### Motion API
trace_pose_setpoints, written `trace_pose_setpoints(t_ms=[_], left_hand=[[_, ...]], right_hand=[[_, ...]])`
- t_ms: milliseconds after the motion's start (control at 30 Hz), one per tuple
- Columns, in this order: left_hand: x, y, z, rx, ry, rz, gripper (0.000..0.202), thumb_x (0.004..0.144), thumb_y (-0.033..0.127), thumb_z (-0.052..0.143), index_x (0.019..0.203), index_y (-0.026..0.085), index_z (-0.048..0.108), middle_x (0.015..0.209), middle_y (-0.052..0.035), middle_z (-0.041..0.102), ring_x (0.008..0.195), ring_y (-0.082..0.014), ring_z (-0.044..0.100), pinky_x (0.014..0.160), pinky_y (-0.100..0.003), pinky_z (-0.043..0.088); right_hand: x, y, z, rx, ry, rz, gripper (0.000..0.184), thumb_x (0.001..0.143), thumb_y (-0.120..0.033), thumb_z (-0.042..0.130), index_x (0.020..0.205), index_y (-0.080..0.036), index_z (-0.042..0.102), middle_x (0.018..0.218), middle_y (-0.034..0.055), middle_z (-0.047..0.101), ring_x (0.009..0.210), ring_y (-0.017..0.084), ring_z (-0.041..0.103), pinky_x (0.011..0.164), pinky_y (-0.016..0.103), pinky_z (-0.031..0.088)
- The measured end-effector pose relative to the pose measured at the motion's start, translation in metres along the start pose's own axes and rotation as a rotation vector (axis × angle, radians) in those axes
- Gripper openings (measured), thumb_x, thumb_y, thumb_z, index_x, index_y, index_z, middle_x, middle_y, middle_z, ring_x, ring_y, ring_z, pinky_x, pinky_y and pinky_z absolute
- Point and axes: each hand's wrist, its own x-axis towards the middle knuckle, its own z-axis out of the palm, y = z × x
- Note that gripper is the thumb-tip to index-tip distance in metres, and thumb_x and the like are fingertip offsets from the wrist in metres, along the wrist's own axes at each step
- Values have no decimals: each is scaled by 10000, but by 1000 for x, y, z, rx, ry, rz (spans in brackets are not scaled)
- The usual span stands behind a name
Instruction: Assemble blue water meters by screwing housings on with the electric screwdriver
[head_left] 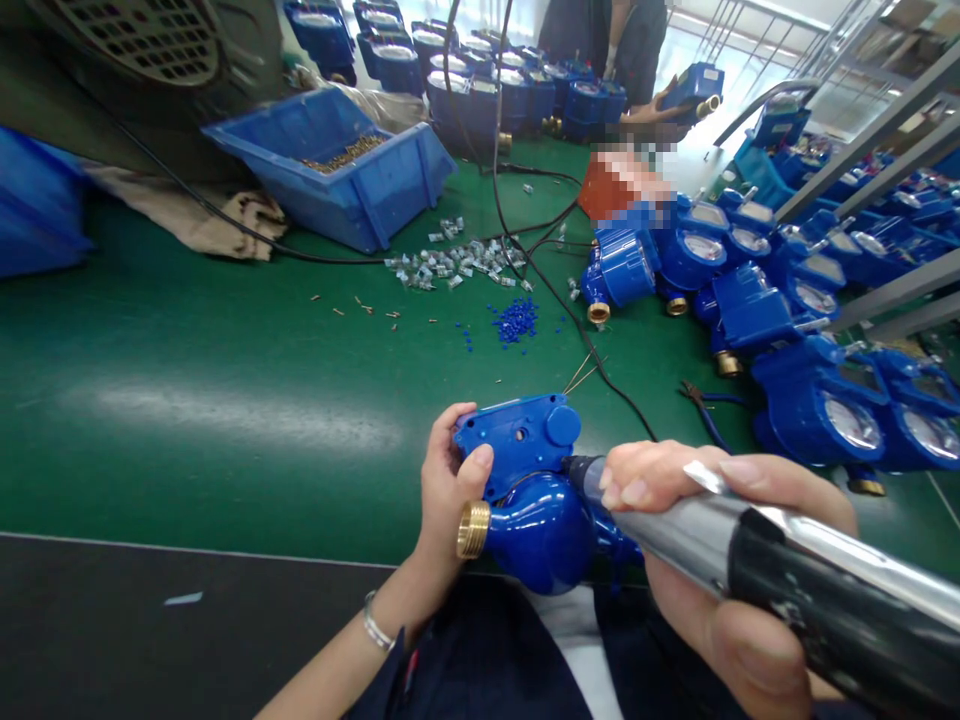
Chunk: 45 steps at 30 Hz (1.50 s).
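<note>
A blue water meter (547,530) with a brass threaded end lies on its side at the table's front edge, its flat blue base plate facing up toward me. My left hand (450,480) is wrapped round the plate's left edge, thumb on top. In my right hand (720,520) is a power screwdriver (690,540) with a silver and black body. Its dark tip meets the plate's right corner; the screw or hole beneath it is hidden. Small blue caps (517,320) and clear sealed tags (457,262) lie loose beyond the meter.
A blue bin (352,190) of brass screws stands at the back left. Several finished-looking water meters (825,400) line the right side, near pliers (705,405). A black cable (592,350) crosses the green table (225,400). Another person (600,50) holds a meter at the back.
</note>
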Motion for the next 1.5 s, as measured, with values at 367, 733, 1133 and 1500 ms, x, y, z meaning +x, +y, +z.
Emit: trace_pose_setpoints(t_ms=[367,733,1133,1500], left_hand=[[1,2,0,-8,-1,-9,635,623,507,708,1157,198,558,1029,-57,581,860,-236,560,734,-336,469],[1,0,-1,-15,-20,-7,652,633,513,705,1180,200,537,1026,-53,571,876,-237,554,776,-352,467],[3,1,1,6,9,-4,665,614,516,702,1169,182,552,1039,-61,579,893,-246,558,794,-363,462],[-3,2,2,1,45,-7,675,620,524,696,1175,177,531,1028,-65,573,899,-253,560,804,-373,467]], right_hand=[[-2,3,-7,46,-38,-40,362,890,-405,694,1181,-209,609,828,16,677,666,181,644,667,377,585],[3,11,-5,168,-8,41,444,833,-444,722,1164,-181,584,804,10,640,678,186,614,674,383,541],[2,11,-11,100,-125,125,533,833,-520,724,1227,-227,520,954,66,690,860,276,681,794,470,563],[6,8,-2,120,-124,98,319,864,-345,640,1118,-195,518,766,20,594,643,203,605,635,418,518]])
